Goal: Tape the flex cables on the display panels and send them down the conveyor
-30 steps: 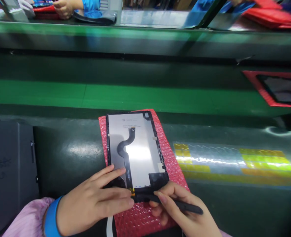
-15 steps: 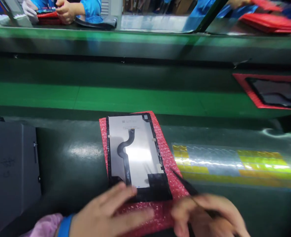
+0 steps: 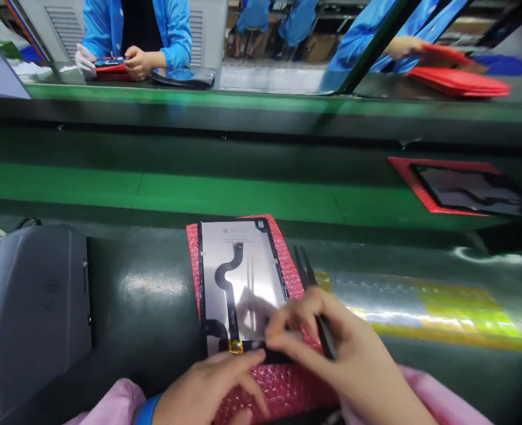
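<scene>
A tablet display panel (image 3: 263,248) lies face down on a red bubble-wrap bag (image 3: 294,274). Its pale back carries a curved black ribbon cable (image 3: 230,295) ending in a gold connector (image 3: 236,346) at the lower edge. My left hand (image 3: 212,383) rests with fingers apart by that edge, below the connector. Over the panel's lower right corner, my right hand (image 3: 318,336) has thumb and forefinger pinched together. Black tweezers (image 3: 325,336) are tucked in that same hand, tips pointing up and away. Whatever sits between thumb and forefinger, if anything, is hidden.
A grey case (image 3: 43,295) stands at left. Yellow-and-clear tape strips (image 3: 420,304) cover the bench at right. Farther off, another panel (image 3: 468,188) lies on a red bag (image 3: 402,168). Across the green ledge, co-workers in blue handle red bags (image 3: 459,81).
My right hand has moved up and left onto the panel's lower right corner, its tweezers turned upward. My left hand has shifted, uncovering the gold connector. The camera view has tilted up.
</scene>
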`<state>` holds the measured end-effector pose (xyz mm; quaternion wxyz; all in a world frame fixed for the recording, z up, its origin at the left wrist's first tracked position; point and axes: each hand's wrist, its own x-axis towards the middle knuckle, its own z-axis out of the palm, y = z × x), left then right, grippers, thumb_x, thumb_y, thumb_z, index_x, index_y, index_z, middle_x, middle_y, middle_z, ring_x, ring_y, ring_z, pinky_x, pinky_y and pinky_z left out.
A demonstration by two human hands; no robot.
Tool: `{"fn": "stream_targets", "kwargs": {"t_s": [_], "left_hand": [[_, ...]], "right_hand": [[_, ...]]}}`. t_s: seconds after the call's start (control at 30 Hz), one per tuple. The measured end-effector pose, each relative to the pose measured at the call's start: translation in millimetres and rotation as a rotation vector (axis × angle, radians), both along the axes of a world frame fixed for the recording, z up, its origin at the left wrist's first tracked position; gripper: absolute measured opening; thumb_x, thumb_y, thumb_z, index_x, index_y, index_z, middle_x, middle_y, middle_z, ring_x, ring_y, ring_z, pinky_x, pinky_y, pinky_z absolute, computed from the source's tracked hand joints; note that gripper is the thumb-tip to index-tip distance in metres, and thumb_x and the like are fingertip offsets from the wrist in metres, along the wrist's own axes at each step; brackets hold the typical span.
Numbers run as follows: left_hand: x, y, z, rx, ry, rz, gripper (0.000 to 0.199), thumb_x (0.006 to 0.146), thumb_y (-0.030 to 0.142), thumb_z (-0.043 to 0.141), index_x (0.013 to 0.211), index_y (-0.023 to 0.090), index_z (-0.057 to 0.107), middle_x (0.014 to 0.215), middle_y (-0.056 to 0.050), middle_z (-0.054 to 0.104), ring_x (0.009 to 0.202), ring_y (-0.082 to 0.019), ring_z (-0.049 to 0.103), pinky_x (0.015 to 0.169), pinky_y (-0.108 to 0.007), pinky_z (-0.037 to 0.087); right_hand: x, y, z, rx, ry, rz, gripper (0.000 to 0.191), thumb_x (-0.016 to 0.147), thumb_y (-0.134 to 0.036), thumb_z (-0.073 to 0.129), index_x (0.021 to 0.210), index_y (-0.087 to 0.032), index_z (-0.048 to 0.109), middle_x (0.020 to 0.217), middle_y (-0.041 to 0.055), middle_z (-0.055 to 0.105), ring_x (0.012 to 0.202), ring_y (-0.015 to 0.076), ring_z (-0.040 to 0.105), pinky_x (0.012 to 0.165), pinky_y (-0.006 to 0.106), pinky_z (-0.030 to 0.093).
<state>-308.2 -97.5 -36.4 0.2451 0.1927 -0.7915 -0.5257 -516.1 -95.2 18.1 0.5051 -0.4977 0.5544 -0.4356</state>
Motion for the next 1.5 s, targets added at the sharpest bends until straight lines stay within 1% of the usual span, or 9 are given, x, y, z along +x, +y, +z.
{"fn": "stream_targets", "kwargs": {"t_s": [0.1, 0.23, 0.47, 0.67, 0.9, 1.03, 1.17, 1.3, 1.5], "left_hand": [[13, -22, 14.7, -0.318, -0.034, 0.105, 0.047, 0.086, 0.004, 0.041, 0.128, 0.022, 0.05, 0.099, -0.005, 0.071, 0.093, -0.019, 0.062, 0.085, -0.03, 0.052], [26, -44, 8.3, -0.59, -0.159, 0.174, 0.035, 0.084, 0.004, 0.042, 0.109, 0.019, 0.06, 0.103, -0.006, 0.07, 0.102, -0.022, 0.058, 0.088, -0.034, 0.049], [31, -60, 4.0, -0.72, -0.336, 0.197, 0.034, 0.087, 0.006, 0.043, 0.112, 0.018, 0.061, 0.127, -0.004, 0.067, 0.112, -0.027, 0.053, 0.09, -0.039, 0.047], [25, -59, 9.0, -0.83, -0.42, 0.176, 0.027, 0.093, 0.013, 0.044, 0.111, 0.017, 0.064, 0.127, -0.004, 0.068, 0.111, -0.03, 0.053, 0.093, -0.045, 0.045], [26, -60, 12.3, -0.82, -0.361, 0.147, 0.027, 0.09, 0.011, 0.046, 0.111, 0.015, 0.063, 0.123, -0.008, 0.069, 0.108, -0.029, 0.055, 0.096, -0.046, 0.048], [30, -59, 5.8, -0.774, -0.359, 0.137, 0.03, 0.091, 0.013, 0.048, 0.118, 0.015, 0.06, 0.128, -0.009, 0.066, 0.12, -0.03, 0.051, 0.109, -0.052, 0.042], [28, -55, -5.4, -0.754, -0.387, 0.091, 0.049, 0.095, 0.033, 0.051, 0.142, 0.02, 0.047, 0.154, -0.01, 0.043, 0.147, -0.036, 0.024, 0.116, -0.061, 0.028], [22, -49, -12.8, -0.854, -0.507, 0.063, 0.074, 0.088, 0.057, 0.06, 0.153, 0.029, 0.034, 0.164, -0.009, 0.021, 0.15, -0.045, 0.009, 0.113, -0.069, 0.023], [2, -47, -22.9, -0.955, -0.567, 0.207, 0.079, 0.084, 0.047, 0.068, 0.153, 0.031, 0.034, 0.165, -0.01, 0.018, 0.148, -0.046, 0.016, 0.109, -0.064, 0.035]], "right_hand": [[4, -41, -14.6, 0.022, 0.027, 0.063, 0.041, 0.078, -0.031, 0.075, 0.067, -0.025, 0.037, 0.071, 0.0013, 0.069, 0.069, 0.0178, 0.066, 0.064, 0.028, 0.05], [17, -68, -43.4, 0.017, 0.018, 0.099, 0.039, 0.075, -0.034, 0.072, 0.068, -0.025, 0.034, 0.068, -0.0021, 0.063, 0.066, 0.0166, 0.061, 0.063, 0.028, 0.044], [21, -74, -58.6, 0.008, 0.151, 0.081, 0.037, 0.077, -0.034, 0.07, 0.07, -0.025, 0.034, 0.07, -0.0035, 0.062, 0.068, 0.0177, 0.059, 0.066, 0.031, 0.041], [25, -76, -57.5, -0.024, 0.267, 0.019, 0.039, 0.074, -0.033, 0.072, 0.074, -0.025, 0.034, 0.078, -0.0034, 0.066, 0.059, 0.0143, 0.049, 0.061, 0.029, 0.037], [16, -109, -45.3, -0.127, 0.623, -0.281, 0.035, 0.078, -0.036, 0.07, 0.078, -0.025, 0.037, 0.063, -0.0069, 0.052, 0.056, 0.016, 0.05, 0.056, 0.026, 0.034], [-27, -100, -36.7, -0.188, 0.65, -0.378, 0.032, 0.089, -0.052, 0.055, 0.086, -0.026, 0.037, 0.076, -0.0024, 0.065, 0.052, 0.0148, 0.052, 0.054, 0.026, 0.039], [-97, -64, -36.0, -0.208, 0.79, -0.427, 0.032, 0.094, -0.055, 0.045, 0.082, -0.026, 0.037, 0.078, 0.0017, 0.07, 0.055, 0.0163, 0.059, 0.058, 0.027, 0.044], [-175, -44, -34.9, -0.129, 1.095, -0.473, 0.021, 0.088, -0.038, 0.057, 0.078, -0.025, 0.043, 0.08, 0.0035, 0.069, 0.066, 0.0206, 0.063, 0.056, 0.027, 0.036], [-277, -54, -25.7, 0.032, 1.488, -0.435, 0.012, 0.083, -0.009, 0.052, 0.08, -0.021, 0.054, 0.069, 0.0053, 0.057, 0.059, 0.0204, 0.052, 0.052, 0.029, 0.021]]}}
